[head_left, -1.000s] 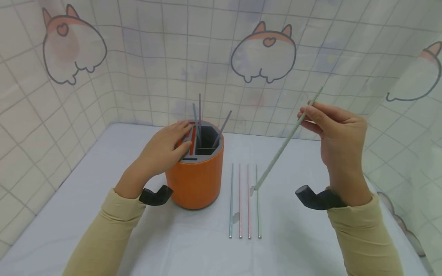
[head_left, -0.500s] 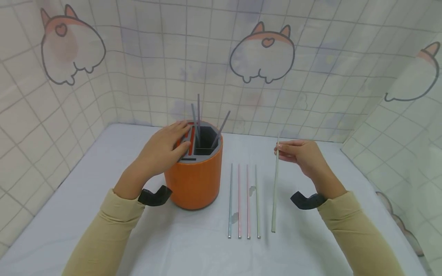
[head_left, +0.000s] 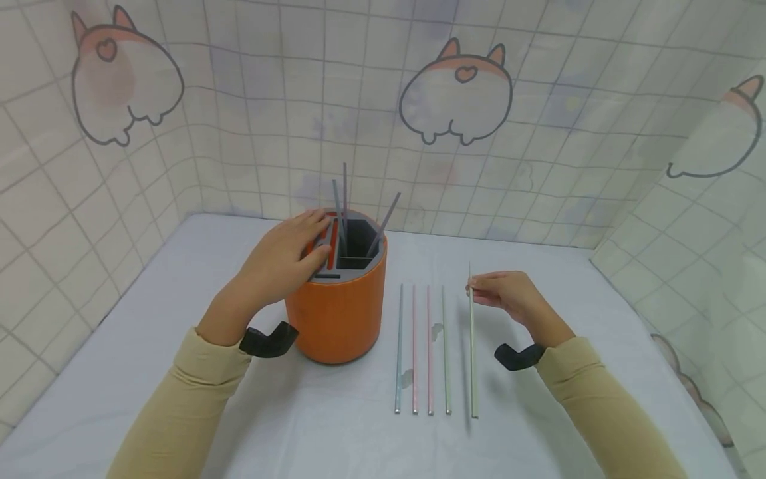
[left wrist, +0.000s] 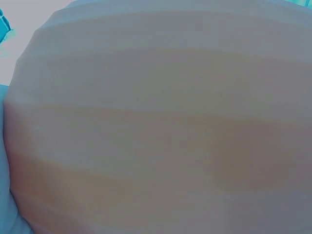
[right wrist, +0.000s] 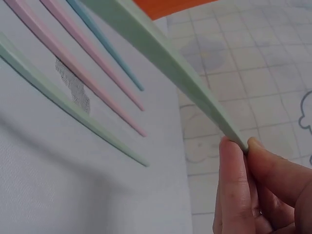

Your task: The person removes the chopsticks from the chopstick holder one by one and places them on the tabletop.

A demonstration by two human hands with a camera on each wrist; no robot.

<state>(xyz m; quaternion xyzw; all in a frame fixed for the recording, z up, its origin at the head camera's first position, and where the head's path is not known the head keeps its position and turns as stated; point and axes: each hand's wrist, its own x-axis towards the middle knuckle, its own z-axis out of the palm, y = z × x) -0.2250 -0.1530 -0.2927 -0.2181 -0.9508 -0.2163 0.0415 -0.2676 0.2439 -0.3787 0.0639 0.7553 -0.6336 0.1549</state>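
Note:
My right hand (head_left: 503, 296) pinches the far end of a pale green chopstick (head_left: 472, 346), whose near tip rests on the white table (head_left: 179, 372); the right wrist view shows my fingertips (right wrist: 239, 165) closed on the pale green chopstick (right wrist: 165, 63). It lies just right of a row of chopsticks: blue (head_left: 399, 349), two pink (head_left: 415, 349), and green (head_left: 445, 349). My left hand (head_left: 281, 259) rests with straight fingers on the rim of an orange cylindrical holder (head_left: 338, 313). Grey and red sticks (head_left: 342, 199) stand in its compartments. The left wrist view is blocked by a blurred orange surface.
Tiled curtain walls with cartoon prints close in the table at the back, left and right. A small grey smudge (head_left: 437, 328) marks the cloth between the laid chopsticks.
My right hand has come down from the air and lowered the pale green chopstick beside the row, near-parallel to it. The left hand has stayed on the holder.

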